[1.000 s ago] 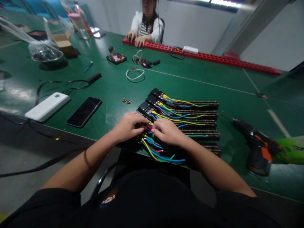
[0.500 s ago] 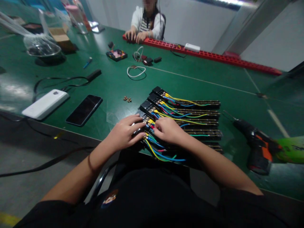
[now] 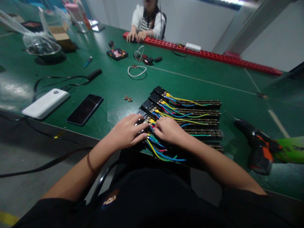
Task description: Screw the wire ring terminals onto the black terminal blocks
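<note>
Several long black strips (image 3: 206, 133) lie side by side on the green table, with black plastic terminal blocks (image 3: 149, 107) at their left ends. Yellow, blue, green and red wires (image 3: 166, 155) run out of the blocks. My left hand (image 3: 128, 131) rests on a block near the front edge, fingers stretched out and thumb apart from the index finger. Close beside it, my right hand (image 3: 169, 130) is closed in a pinch at the wires of the same block. A bit of red wire shows at its fingertips; the exact grip is partly hidden.
Small brass-coloured screws (image 3: 128, 98) lie left of the blocks. A phone (image 3: 85, 109) and a white power bank (image 3: 46, 103) are farther left. At right lies a power drill (image 3: 255, 142). A person (image 3: 147, 23) sits across the table behind a red slotted rail (image 3: 213, 56).
My left hand has shifted very slightly to the right along the block. The right hand stays almost in the same place at the wires.
</note>
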The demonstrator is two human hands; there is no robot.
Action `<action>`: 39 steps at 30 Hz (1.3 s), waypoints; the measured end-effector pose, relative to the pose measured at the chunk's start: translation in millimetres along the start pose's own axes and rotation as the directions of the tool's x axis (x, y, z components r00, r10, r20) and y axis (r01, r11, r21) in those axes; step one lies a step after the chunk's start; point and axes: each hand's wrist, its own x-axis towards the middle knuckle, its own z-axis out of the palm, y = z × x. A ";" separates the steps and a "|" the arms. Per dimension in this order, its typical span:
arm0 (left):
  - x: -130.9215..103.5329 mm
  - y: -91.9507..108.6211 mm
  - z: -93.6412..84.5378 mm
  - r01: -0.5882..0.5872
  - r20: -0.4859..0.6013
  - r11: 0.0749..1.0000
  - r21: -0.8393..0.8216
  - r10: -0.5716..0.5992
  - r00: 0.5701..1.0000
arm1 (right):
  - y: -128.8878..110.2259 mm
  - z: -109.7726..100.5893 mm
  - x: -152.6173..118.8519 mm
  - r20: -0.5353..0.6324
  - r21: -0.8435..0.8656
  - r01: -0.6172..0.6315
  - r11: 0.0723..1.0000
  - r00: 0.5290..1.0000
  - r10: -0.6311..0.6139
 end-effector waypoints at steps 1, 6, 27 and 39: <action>0.3 0.2 -0.4 0.001 0.002 1.000 0.006 -0.001 1.000 | -0.3 0.1 0.0 -0.001 -0.008 -0.003 1.000 1.000 0.003; 1.7 0.5 -2.2 0.002 0.017 1.000 0.010 -0.002 1.000 | -0.1 -0.3 2.2 0.011 -0.047 0.002 0.999 1.000 -0.001; 4.2 -7.7 0.4 -0.014 0.072 1.000 0.006 0.014 0.997 | -4.9 -15.9 12.0 0.172 -0.145 0.020 0.989 0.985 0.005; 2.2 -11.4 1.7 -0.016 0.061 1.000 0.002 0.016 0.998 | -4.0 -9.5 9.3 0.157 -0.176 0.093 0.980 0.985 -0.065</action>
